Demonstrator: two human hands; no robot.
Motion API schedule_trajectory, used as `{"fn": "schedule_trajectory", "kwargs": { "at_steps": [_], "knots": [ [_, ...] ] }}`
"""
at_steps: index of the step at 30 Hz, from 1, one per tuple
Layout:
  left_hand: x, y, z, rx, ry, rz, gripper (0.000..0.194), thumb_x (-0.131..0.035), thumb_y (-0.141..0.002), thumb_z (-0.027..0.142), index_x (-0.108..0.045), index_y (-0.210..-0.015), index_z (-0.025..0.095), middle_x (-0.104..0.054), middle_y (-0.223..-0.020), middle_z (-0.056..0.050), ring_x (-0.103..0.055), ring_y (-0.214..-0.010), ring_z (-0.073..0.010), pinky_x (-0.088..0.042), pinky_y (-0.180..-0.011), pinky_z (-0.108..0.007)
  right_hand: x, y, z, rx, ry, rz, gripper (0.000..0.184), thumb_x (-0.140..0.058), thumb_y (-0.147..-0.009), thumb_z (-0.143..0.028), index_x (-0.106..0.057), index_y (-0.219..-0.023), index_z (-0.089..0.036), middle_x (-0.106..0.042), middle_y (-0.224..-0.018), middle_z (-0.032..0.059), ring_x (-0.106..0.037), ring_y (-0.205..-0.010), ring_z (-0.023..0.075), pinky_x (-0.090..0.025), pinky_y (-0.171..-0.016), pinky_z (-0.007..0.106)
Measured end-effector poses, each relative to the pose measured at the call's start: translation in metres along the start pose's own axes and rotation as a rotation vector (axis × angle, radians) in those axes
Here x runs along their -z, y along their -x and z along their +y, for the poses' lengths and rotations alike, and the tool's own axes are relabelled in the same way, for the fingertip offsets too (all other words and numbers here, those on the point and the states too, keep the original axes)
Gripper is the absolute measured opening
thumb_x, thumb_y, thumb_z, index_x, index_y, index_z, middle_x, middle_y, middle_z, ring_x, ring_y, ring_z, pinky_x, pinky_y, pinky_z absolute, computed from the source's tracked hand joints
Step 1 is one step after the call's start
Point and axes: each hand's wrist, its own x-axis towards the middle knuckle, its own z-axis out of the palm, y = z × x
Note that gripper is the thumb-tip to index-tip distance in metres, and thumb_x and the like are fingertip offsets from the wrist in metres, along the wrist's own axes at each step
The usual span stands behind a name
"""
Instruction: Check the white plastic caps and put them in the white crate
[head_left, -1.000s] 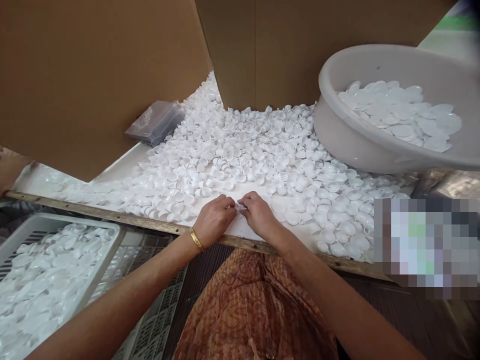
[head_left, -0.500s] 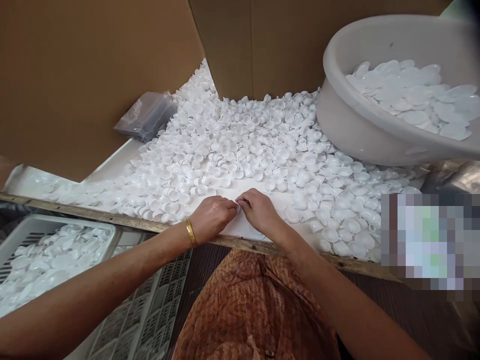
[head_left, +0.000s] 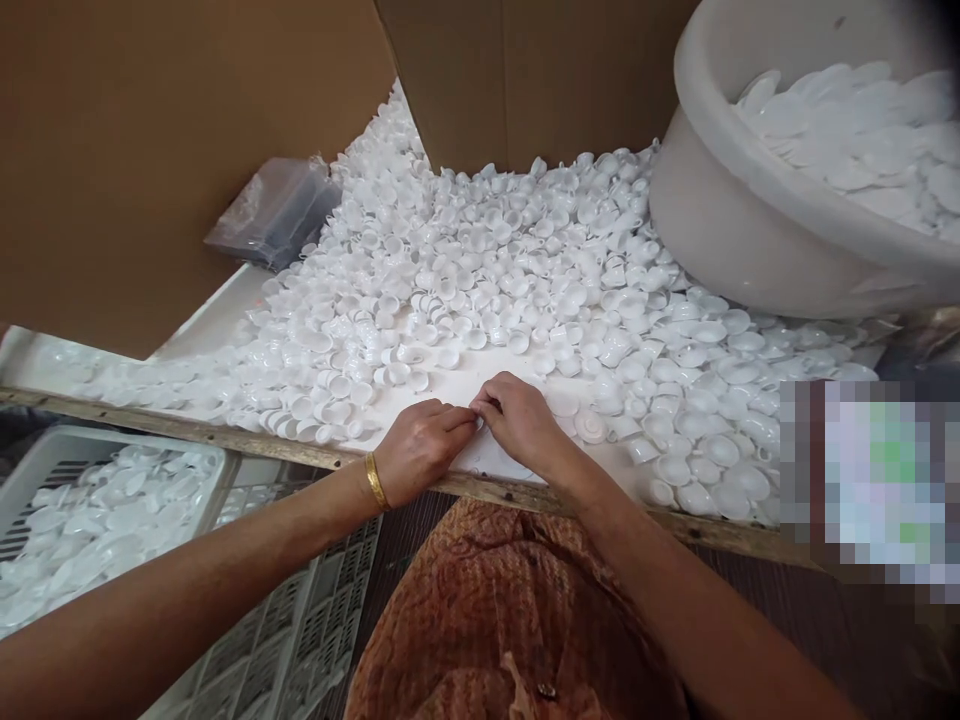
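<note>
My left hand [head_left: 424, 448] and my right hand [head_left: 519, 420] meet at the fingertips just above the table's front edge. Between the pinched fingers a sliver of a small white plastic piece [head_left: 478, 424] shows. The fingers cover most of it, so its shape cannot be made out. Around both hands the white tabletop [head_left: 457, 385] is strewn with small white plastic cups [head_left: 480, 270], many with tiny handles. Flatter, round white pieces [head_left: 724, 450] lie to the right of my right hand.
A large pale tub [head_left: 720, 210] of flat white pieces stands at right. Brown cardboard [head_left: 187, 150] rises behind. A plastic-wrapped packet [head_left: 274, 210] lies at back left. Below the wooden table edge [head_left: 525, 492], a white crate [head_left: 214, 480] holds more pieces. A blurred-out patch covers the right.
The view has shifted slightly, so the tub sits higher and further right. Both hands stay together, pinching at nearly the same spot.
</note>
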Motion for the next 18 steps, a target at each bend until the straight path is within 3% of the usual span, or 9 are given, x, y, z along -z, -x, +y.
{"fn": "schedule_trajectory", "kwargs": {
  "at_steps": [8,12,15,18],
  "knots": [
    [-0.01,-0.002,0.007,0.086,-0.042,0.019,0.016,-0.045,-0.086,0.014,-0.061,-0.088,0.013,-0.064,-0.086,-0.005,-0.054,-0.066,-0.0158,-0.045,-0.06,-0.029,-0.006,-0.003,-0.004,0.01,0.123,-0.013,0.017,-0.05,-0.082,-0.013,-0.063,-0.072,-0.016,-0.059,-0.078,0.0038,-0.052,-0.073,0.0136,-0.037,-0.066,0.024],
    [-0.001,-0.003,0.012,0.122,-0.008,0.033,0.018,-0.045,-0.086,0.016,-0.063,-0.081,0.014,-0.064,-0.078,-0.005,-0.058,-0.067,-0.0163,-0.047,-0.06,-0.029,0.007,0.004,0.0,0.092,0.079,0.037,0.017,-0.049,-0.085,-0.017,-0.065,-0.085,-0.015,-0.062,-0.087,0.0056,-0.055,-0.082,0.0145,-0.041,-0.074,0.025],
    [0.016,0.028,0.006,0.274,0.167,0.243,0.022,-0.042,-0.088,0.021,-0.063,-0.082,0.018,-0.066,-0.088,-0.005,-0.06,-0.08,-0.0149,-0.049,-0.072,-0.027,0.031,0.018,0.011,0.098,0.06,0.241,0.021,-0.047,-0.087,-0.019,-0.063,-0.099,-0.015,-0.062,-0.098,0.0077,-0.056,-0.089,0.016,-0.043,-0.08,0.029],
    [0.041,0.098,-0.017,0.672,0.12,0.386,0.017,-0.045,-0.086,0.028,-0.061,-0.086,0.021,-0.064,-0.092,-0.001,-0.059,-0.082,-0.0149,-0.047,-0.073,-0.028,0.047,0.031,0.026,0.057,0.18,0.302,0.02,-0.047,-0.085,-0.016,-0.063,-0.096,-0.015,-0.062,-0.097,0.0081,-0.056,-0.091,0.0184,-0.043,-0.082,0.031]
  ]
}}
